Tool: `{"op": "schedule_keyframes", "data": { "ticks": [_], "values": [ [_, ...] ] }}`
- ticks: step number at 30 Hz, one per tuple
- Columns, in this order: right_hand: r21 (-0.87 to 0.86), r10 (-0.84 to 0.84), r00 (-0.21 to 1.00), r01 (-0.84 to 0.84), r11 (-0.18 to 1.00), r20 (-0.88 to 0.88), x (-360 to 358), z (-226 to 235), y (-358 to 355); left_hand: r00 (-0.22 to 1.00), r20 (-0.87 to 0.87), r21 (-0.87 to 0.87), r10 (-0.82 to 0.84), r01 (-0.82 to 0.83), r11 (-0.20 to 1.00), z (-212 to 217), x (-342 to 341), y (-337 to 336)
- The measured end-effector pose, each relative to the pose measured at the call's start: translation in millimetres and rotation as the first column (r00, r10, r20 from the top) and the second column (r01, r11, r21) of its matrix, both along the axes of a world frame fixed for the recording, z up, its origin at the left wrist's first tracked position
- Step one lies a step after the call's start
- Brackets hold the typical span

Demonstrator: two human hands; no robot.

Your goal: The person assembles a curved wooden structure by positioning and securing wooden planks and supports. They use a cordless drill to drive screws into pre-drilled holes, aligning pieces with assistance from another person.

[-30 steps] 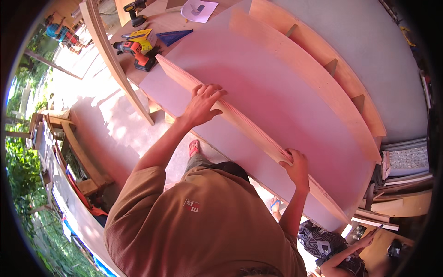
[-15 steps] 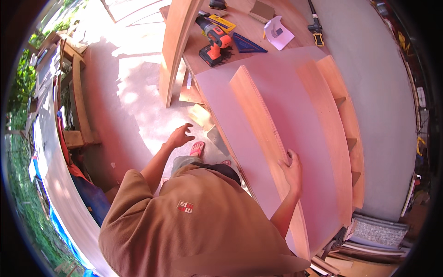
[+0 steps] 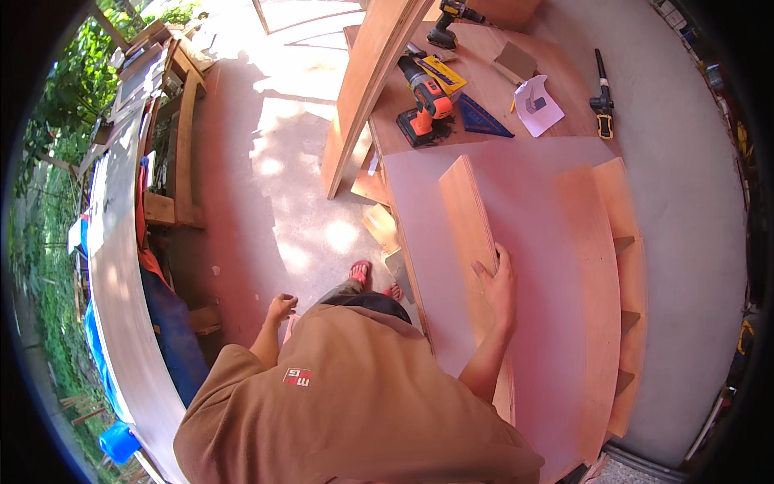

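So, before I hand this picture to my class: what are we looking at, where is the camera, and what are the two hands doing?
No machine here: a person works with bare hands. The camera sits on the person's head and looks down through a very wide lens, so straight edges bend near the rim. The brown shirt at the bottom is the person's own.

The right hand rests flat on a long wooden board, which lies on a large pale sheet. The left hand hangs free over the concrete floor and holds nothing.

Beyond the sheet, the workbench carries an orange drill, a blue triangular square and a slip of paper. A tall plank leans at the bench's edge.
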State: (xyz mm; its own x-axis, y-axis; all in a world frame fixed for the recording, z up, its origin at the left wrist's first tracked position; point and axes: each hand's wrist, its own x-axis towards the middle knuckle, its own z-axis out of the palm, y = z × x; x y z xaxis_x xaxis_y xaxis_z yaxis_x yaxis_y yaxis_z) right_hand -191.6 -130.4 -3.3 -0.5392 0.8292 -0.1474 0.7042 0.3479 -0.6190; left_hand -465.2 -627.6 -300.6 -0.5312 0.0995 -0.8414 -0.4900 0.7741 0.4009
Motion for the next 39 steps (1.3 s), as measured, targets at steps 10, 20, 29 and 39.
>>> {"op": "schedule_keyframes", "data": {
  "ticks": [10,20,29,39],
  "values": [
    [0.207,-0.058,0.982,0.095,0.974,-0.181,-98,37,22,0.999,0.02,0.107,-0.027,0.025,0.994,-7,-55,20],
    [0.123,-0.153,0.901,0.22,0.968,-0.406,-192,29,55,0.988,-0.038,0.163,0.148,-0.14,0.977,-1,-229,-16],
    [-0.585,-0.506,0.609,0.082,0.807,-0.611,-262,36,180,0.938,-0.052,0.147,0.342,-0.331,0.932,5,-288,-8],
    [-0.885,-0.783,0.453,-0.029,0.464,-0.426,-356,-141,449,0.984,-0.014,0.147,0.178,-0.174,0.974,54,-216,63]
  ]
}}
